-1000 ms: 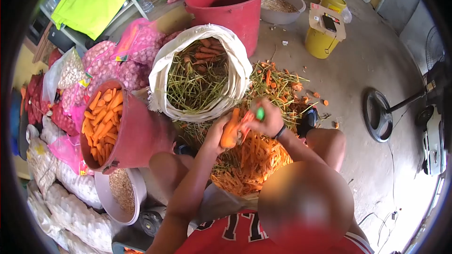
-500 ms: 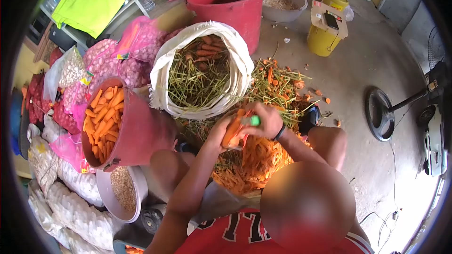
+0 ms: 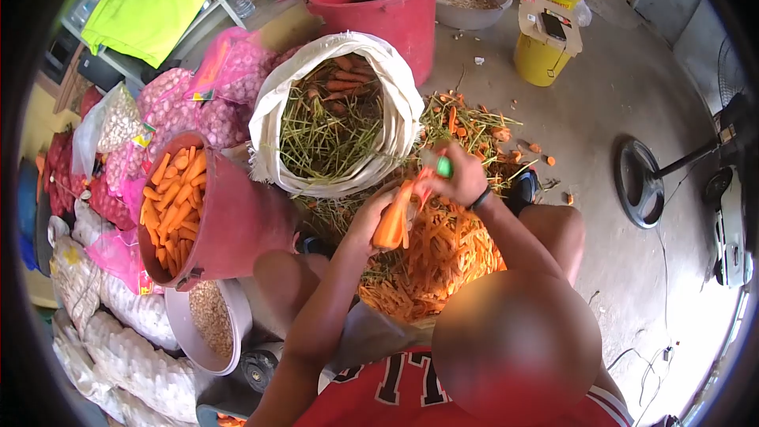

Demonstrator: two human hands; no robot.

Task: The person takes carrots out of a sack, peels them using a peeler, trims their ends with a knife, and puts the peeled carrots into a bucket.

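My left hand (image 3: 368, 220) is closed around an orange carrot (image 3: 392, 224), its cut or peeled end pointing toward me. In my right hand (image 3: 466, 177) is a peeler with a green part (image 3: 444, 166), held near the far end of the carrot; its blade is blurred. A strip hangs along the carrot. Beneath both hands lies a heap of carrot peelings (image 3: 451, 257). Just beyond them stands an open white sack (image 3: 265, 111) holding unpeeled carrots (image 3: 348, 83) and green stalks.
To my left, a tilted red bucket (image 3: 253, 213) holds peeled carrots (image 3: 175, 205). Pink mesh bags (image 3: 170, 99) are piled behind it. A large red tub (image 3: 395, 20) and a yellow bucket (image 3: 540, 59) stand farther off. A fan base (image 3: 639, 182) stands to the right; cut carrot tops litter the floor.
My right hand has moved away from my body and to the right with the peeler, toward the carrot's far end. My left hand keeps its hold on the carrot.
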